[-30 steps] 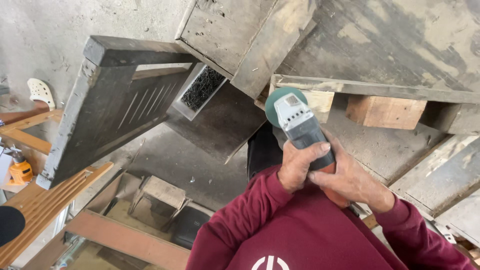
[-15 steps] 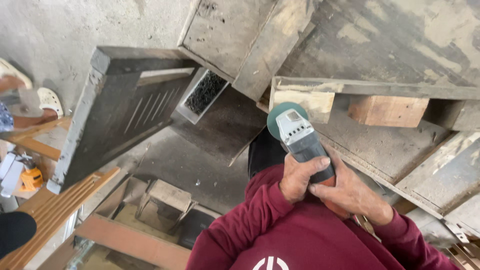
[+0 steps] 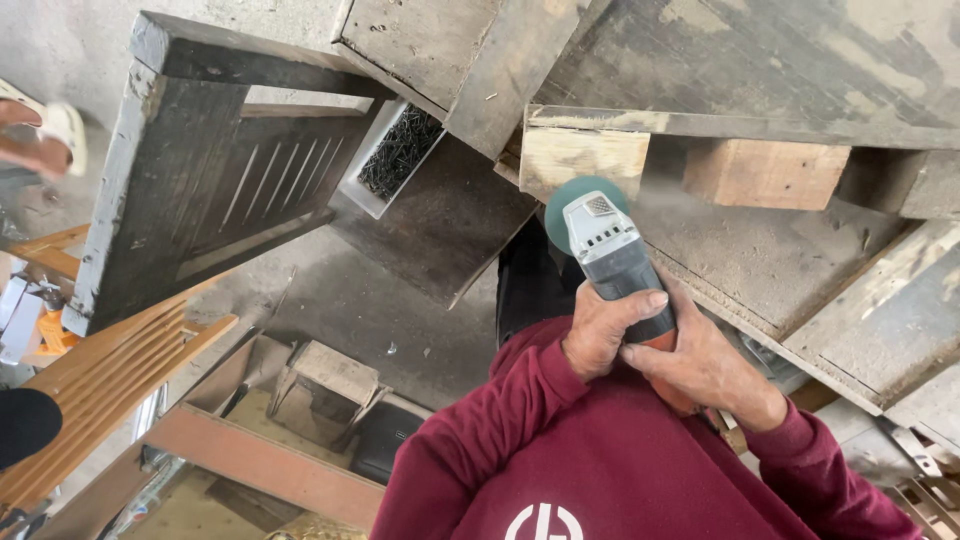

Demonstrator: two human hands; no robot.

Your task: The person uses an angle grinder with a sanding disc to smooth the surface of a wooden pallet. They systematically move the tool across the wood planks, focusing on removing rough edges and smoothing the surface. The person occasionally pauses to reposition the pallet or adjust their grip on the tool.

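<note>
Both my hands hold a grey angle grinder (image 3: 612,262) with a green disc (image 3: 570,205) at its head. My left hand (image 3: 606,333) wraps the grinder's body from the left. My right hand (image 3: 700,368) grips the orange rear handle, against the maroon sleeves. The disc sits just below a pale wooden block (image 3: 583,158) of a worn grey pallet (image 3: 760,60). A faint haze of dust hangs to the right of the disc. Whether the disc touches the block I cannot tell.
A dark slatted wooden panel (image 3: 205,205) leans at the left. Beside it stands a white tray of dark nails (image 3: 399,155). Orange wooden slats (image 3: 100,375), a small stool (image 3: 325,378) and an orange tool (image 3: 45,335) lie lower left. Another person's foot in a white clog (image 3: 48,135) shows upper left.
The grinder's disc has come closer under the pale block and dust now shows beside it. The view has shifted, and the clogged foot at the upper left has moved.
</note>
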